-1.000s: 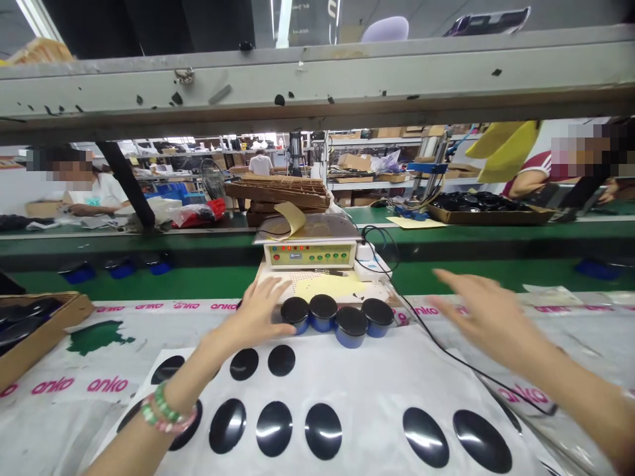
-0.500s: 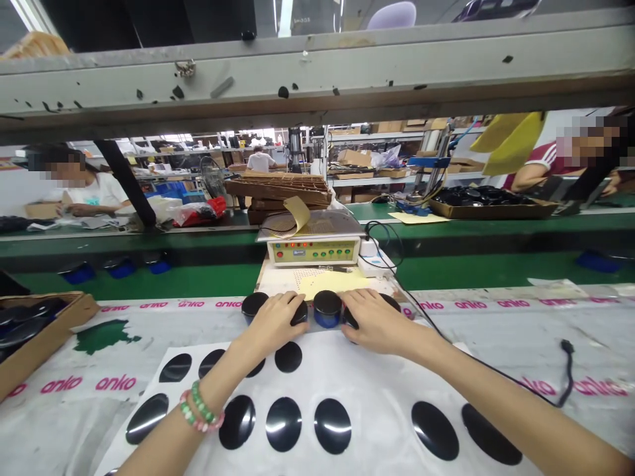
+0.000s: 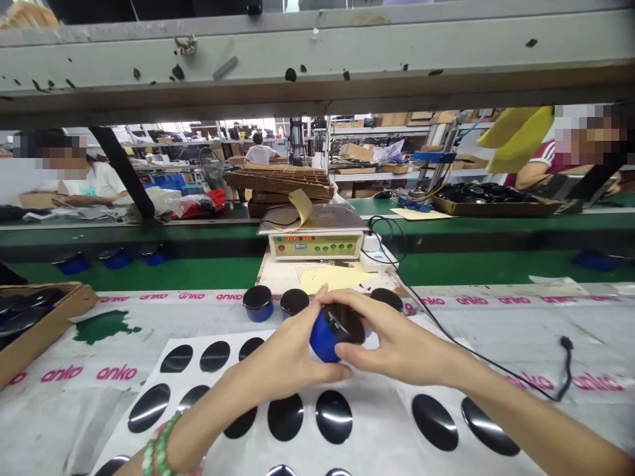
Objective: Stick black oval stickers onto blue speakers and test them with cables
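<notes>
A blue cylindrical unit with a glossy black top [image 3: 325, 340] is held tilted above the bench, between both hands. My right hand [image 3: 397, 337] is closed on its right side, thumb in front and fingers over the top. Against its left side is my left hand [image 3: 288, 350], fingers round the back and thumb stretched along the front below it. Similar units stand behind: one at the left [image 3: 258, 305], another beside it [image 3: 294, 303], and one at the right [image 3: 387, 299], partly hidden by my right hand. Beneath my arms, shiny black discs [image 3: 334, 416] lie in rows on a white sheet [image 3: 381, 423].
A machine with lit buttons [image 3: 317, 246] stands behind the units. Its black cable [image 3: 476, 354] crosses the bench at right. A cardboard box of black parts [image 3: 82, 301] sits at left. More blue units [image 3: 115, 259] rest on the green belt [image 3: 208, 274]. Two co-workers sit opposite.
Both hands have come together from separate units in the row. One blue unit has been lifted toward me and tilted between them. The left hand has let go of its unit.
</notes>
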`<move>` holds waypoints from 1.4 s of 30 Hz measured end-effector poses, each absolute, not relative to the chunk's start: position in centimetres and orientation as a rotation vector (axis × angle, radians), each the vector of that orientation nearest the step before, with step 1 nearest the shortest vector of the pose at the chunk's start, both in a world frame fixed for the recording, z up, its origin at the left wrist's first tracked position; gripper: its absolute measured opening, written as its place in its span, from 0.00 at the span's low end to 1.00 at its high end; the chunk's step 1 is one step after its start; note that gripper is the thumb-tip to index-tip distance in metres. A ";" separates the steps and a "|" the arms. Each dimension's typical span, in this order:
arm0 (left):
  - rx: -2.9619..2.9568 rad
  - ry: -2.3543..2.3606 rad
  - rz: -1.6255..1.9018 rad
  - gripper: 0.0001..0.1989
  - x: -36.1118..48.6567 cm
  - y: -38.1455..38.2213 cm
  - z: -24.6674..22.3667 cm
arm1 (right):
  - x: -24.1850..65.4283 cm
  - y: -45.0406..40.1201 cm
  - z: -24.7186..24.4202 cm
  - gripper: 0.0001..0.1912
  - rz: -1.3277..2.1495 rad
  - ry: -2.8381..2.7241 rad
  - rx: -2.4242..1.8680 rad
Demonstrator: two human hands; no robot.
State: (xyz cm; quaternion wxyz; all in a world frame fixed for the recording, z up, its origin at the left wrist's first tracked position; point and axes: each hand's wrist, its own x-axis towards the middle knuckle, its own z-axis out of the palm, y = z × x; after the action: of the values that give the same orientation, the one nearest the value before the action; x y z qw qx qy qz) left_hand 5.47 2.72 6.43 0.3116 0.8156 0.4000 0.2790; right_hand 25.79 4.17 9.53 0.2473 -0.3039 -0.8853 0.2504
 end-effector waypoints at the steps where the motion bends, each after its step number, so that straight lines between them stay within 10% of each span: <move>1: 2.114 1.033 0.737 0.44 5.6 2.3 6.4 | 26.1 3.7 9.4 0.28 0.738 -2.368 -0.815; 16: 2.610 1.113 1.190 0.43 7.9 -3.1 6.0 | 29.2 -2.4 5.5 0.16 1.183 -1.827 -0.879; 34: 1.862 1.005 0.740 0.29 10.6 -0.8 -0.2 | 35.4 -3.2 0.8 0.28 0.417 -2.494 -1.175; 42: 1.989 0.969 0.698 0.31 10.6 -0.9 -1.2 | 34.3 -1.3 0.3 0.16 0.249 -2.893 -0.978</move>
State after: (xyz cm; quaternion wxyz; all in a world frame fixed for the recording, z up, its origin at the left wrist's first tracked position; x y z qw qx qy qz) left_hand 10.55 -0.95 -1.21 0.3993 0.7861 0.3828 0.2759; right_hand 34.26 -1.27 0.26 0.0387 -0.3188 -0.9435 0.0813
